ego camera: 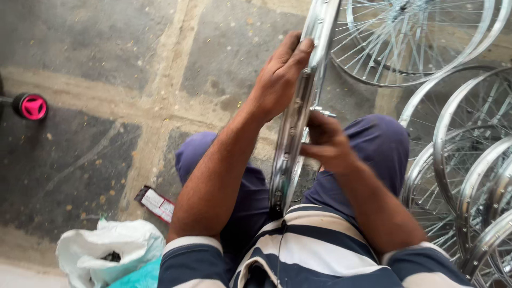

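A shiny metal bicycle wheel rim (290,138) stands on edge between my knees, running from my lap up to the top of the view. My left hand (278,77) grips the rim's outer edge from the left, fingers curled over it. On the rim's right side, my right hand (326,141) has its fingers pinched against the rim; what it pinches is too small to tell. I sit in dark blue trousers and a striped shirt.
Several spoked wheels (464,154) lean stacked at the right and another lies at top right (410,37). A white plastic bag (109,250) and a small wrapper (157,204) lie on the stone floor at lower left. A pink-and-black small wheel (31,106) sits at left.
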